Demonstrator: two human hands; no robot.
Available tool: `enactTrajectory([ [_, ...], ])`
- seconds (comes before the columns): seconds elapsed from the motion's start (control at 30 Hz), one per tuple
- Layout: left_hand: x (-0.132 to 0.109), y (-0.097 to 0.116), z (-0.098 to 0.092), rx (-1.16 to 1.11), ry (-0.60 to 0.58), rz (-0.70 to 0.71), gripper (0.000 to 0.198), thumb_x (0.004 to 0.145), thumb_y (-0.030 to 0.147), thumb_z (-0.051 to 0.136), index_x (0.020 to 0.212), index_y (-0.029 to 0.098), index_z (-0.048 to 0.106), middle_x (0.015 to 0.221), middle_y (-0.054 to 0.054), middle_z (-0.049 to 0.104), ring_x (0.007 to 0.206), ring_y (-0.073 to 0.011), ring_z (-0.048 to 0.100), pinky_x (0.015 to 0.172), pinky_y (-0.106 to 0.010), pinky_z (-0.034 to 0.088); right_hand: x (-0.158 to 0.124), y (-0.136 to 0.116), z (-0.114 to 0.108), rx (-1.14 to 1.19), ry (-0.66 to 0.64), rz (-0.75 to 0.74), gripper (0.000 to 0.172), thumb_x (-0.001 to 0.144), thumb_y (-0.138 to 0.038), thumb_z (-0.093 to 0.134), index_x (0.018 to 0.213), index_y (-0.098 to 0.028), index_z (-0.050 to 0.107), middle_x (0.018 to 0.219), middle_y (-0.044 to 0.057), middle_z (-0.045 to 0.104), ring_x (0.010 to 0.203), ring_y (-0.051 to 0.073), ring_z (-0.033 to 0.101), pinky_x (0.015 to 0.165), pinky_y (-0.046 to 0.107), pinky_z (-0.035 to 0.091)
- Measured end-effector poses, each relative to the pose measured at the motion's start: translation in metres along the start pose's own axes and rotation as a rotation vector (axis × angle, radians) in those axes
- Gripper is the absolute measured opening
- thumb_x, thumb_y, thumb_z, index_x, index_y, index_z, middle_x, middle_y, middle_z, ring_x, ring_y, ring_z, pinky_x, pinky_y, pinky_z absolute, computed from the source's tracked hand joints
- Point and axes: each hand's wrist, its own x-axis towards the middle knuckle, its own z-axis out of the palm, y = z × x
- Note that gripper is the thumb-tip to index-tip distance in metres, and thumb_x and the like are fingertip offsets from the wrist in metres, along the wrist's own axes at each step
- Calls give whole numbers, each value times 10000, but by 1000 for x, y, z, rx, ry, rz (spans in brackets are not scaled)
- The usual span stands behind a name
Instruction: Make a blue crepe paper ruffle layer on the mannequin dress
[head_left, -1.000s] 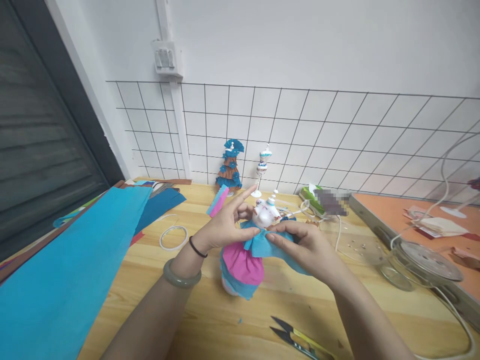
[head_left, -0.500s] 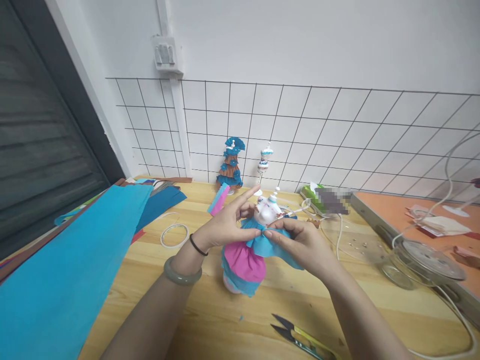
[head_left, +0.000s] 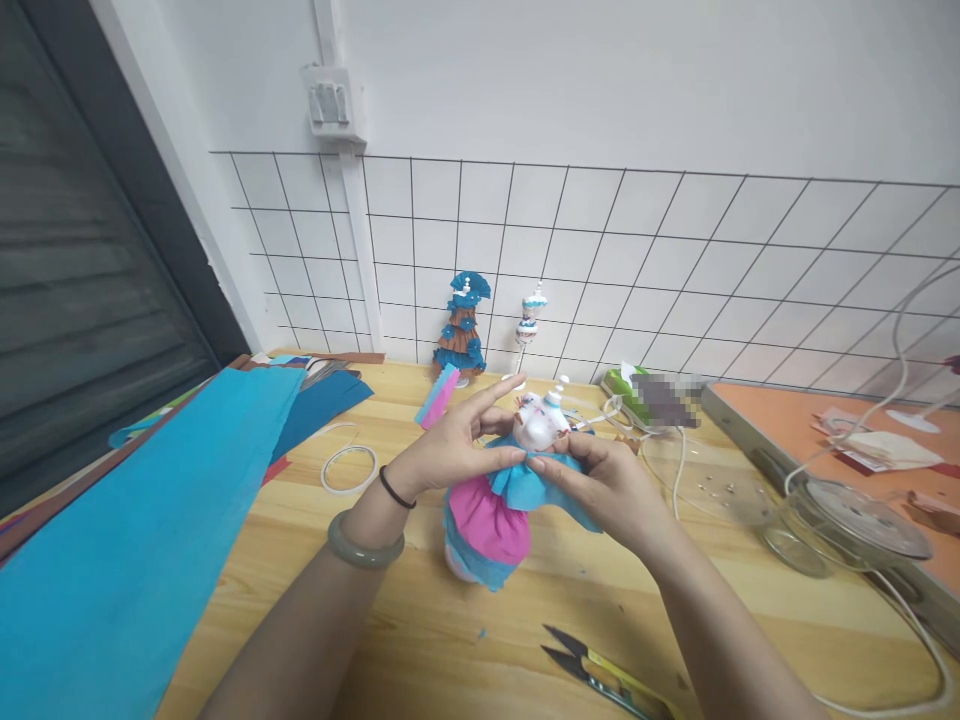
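A small white dress form [head_left: 541, 424] stands tilted in front of me, with a knob on top and painted marks on its bust. It wears a pink skirt [head_left: 491, 524] with a blue hem. Around its waist lies a strip of light blue crepe paper [head_left: 551, 488], gathered into folds. My left hand [head_left: 466, 432] holds the form's left side, its thumb pressing the gathers at the waist. My right hand [head_left: 606, 478] pinches the strip between thumb and fingers on the other side, and the strip's loose end hangs below it.
Thread snips [head_left: 592, 672] lie near the front. A tape roll [head_left: 349, 468] and blue crepe sheets [head_left: 150, 520] are at left. Behind stand a dressed mini form [head_left: 460, 330] and a bare one [head_left: 527, 325]. A clear jar [head_left: 799, 545] and an orange surface [head_left: 832, 440] are at right.
The dress form has turned and shifted slightly right at its top. My right fingers have pressed in closer to the waist, bringing the blue strip's loose end slightly up and left.
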Motion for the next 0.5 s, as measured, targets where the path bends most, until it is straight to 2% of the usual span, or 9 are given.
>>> enactTrajectory([
  [0.33,0,0,2,-45,23,-40,761,815,277,666,1465,232,272,1194,-131,660,1133,-253,603,967,-414,468,-2,-9,0,-13,23,32,287,760,-454,644,690,-175,639,644,7,606,574,123,511,525,233,409],
  [0.5,1,3,7,-14,73,-50,865,726,262,756,1458,227,297,1167,-119,674,1146,-253,593,1019,-412,428,-3,-10,2,-61,40,8,281,784,-436,605,662,-184,602,600,-8,576,549,117,488,493,230,374],
])
